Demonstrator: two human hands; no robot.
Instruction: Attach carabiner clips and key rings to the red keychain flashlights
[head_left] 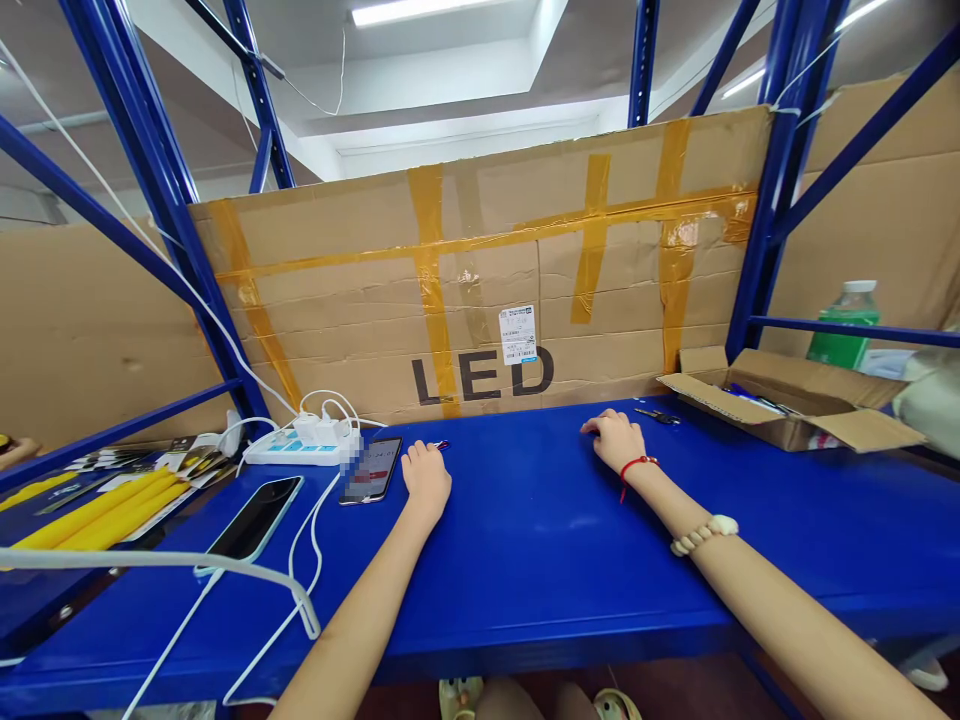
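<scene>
My left hand (pixel 426 482) rests knuckles-up on the blue table, its fingers curled. Whatever it may hold is hidden. A small dark, shiny thing (pixel 442 444) shows just past its knuckles; whether they touch I cannot tell. Left of this hand lies a phone (pixel 381 466) with a lit, partly blurred screen. My right hand (pixel 616 438) lies on the table farther right, fingers loosely stretched to the left, with nothing visible in them. It wears a red string bracelet (pixel 639 466) at the wrist. Beyond it is a small dark metal tool (pixel 658 415), too small to name.
A white power strip (pixel 300 444) with plugs and trailing cables stands at left, near a second phone (pixel 259 520). Yellow strips (pixel 112 510) lie farther left. An open cardboard box (pixel 780 400) sits at right. A cardboard panel (pixel 360 300) closes the back between blue posts.
</scene>
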